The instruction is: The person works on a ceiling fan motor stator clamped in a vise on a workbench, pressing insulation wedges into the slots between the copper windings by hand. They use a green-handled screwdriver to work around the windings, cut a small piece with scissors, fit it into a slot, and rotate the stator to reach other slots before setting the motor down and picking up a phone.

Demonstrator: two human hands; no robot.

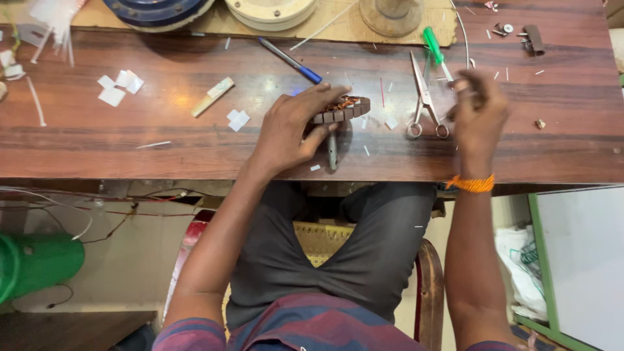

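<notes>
From the head camera, the left hand [296, 127] is lying over a small ring-shaped motor stator [343, 108] near the middle of the wooden table [162, 143]. Its fingers are curling over the stator's top while the thumb is pressing in from about five o'clock, so the part is being pinned and steadied against the table, probably to keep it from rolling. Copper winding is showing on the stator's upper face, and a thin metal rod [332, 151] is sticking out below it at six o'clock.

The right hand [478, 114] is hovering at three o'clock of the stator, well apart from it, motion-blurred. Its fingertips look bunched together as if pinching something small, but I cannot tell what. An orange thread band [472, 184] is circling that wrist.

Between the hands a pair of scissors [424, 97] is lying blades-up, within easy reach, with a green-handled screwdriver [434, 47] at its one o'clock. A blue pen [290, 60] is resting at eleven o'clock of the stator, and white paper slips [120, 86] are scattered towards nine o'clock.

As for containers, a green bucket [36, 260] is standing under the table at eight o'clock; its contents are hidden. A white bag [523, 263] is slumping at four o'clock, its inside not visible.
</notes>
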